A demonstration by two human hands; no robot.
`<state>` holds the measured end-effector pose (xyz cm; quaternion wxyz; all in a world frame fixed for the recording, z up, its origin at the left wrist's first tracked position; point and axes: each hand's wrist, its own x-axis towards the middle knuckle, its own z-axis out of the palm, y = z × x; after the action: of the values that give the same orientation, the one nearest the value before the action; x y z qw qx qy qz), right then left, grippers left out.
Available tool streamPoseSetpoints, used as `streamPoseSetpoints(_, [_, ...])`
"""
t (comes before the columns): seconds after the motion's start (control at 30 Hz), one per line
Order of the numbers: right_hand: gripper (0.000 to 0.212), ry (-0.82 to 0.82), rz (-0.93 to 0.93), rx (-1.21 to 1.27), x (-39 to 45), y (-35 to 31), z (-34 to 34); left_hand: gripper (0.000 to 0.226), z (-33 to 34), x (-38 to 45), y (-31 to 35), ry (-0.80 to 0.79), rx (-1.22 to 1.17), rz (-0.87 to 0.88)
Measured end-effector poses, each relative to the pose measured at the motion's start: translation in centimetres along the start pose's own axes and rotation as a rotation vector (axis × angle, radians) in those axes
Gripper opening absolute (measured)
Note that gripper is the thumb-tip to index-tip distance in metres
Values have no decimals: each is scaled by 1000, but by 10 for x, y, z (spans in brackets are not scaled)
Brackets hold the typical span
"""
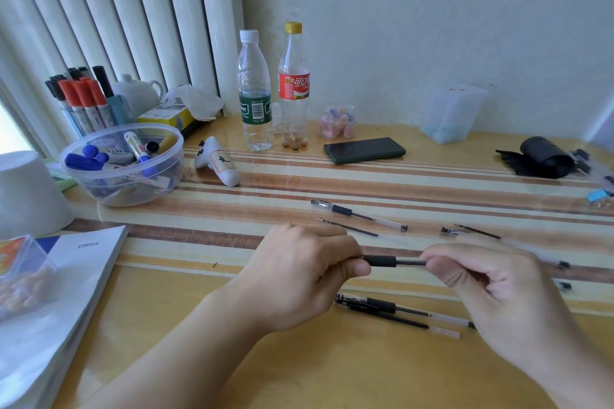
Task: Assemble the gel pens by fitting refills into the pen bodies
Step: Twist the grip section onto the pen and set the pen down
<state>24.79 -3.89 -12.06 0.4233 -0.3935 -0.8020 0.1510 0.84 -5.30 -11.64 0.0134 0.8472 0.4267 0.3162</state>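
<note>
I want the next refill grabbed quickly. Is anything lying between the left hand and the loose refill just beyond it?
Nothing visible: only bare tablecloth separates the left hand from the loose refill.

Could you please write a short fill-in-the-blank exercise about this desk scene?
1. Both hands hold one ____ between them.
2. The cola bottle has a ____ cap.
3. The dark phone lies ____ on the table.
4. The markers in the clear bowl have ____ caps.

Missing words: pen; yellow; flat; blue
</note>
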Motion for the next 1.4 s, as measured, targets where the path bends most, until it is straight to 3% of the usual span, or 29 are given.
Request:
streamPoseSetpoints(0.3, [14, 186, -167, -15, 0, 1, 6, 38, 3, 1, -1, -98, -268, -196])
streamPoseSetpoints(0.43, [31, -2, -12, 119, -3, 2, 4, 38, 0, 2, -4, -57, -323, -228])
streamPoseSetpoints(0.53, [52, -82, 45, -72, -4, 8, 3, 35, 2, 1, -6, -19, -296, -196])
streamPoseSetpoints(0.57, [46, -61, 25, -127, -4, 8, 3, 34, 2, 1, -6, -20, -299, -202])
streamPoseSetpoints(0.63, [15, -4, 15, -149, -2, 6, 2, 35, 4, 2, -6, -35, -296, -205])
streamPoseSetpoints(0.67, [11, -5, 36, -137, -2, 5, 1, 37, 4, 2, -6, -42, -289, -196])
streamPoseSetpoints(0.83, [33, -163, 72, -26, -5, -3, 5, 36, 7, 1, -6, -51, -264, -152])
streamPoseSetpoints(1.0, [35, -64, 97, -166, 0, -1, -4, 21, -6, 3, -16, 3, -308, -234])
streamPoseSetpoints(1.13, [5, -25, 208, -339, 3, 3, -14, 13, -23, 0, -40, -69, -251, -318])
streamPoseSetpoints(1.27, [13, 55, 415, -358, 4, 16, -20, 8, -41, -10, -70, -178, -195, -504])
streamPoseSetpoints(1.4, [8, 49, 459, -317, 3, 16, -14, 6, -38, -14, -74, -368, -117, -584])
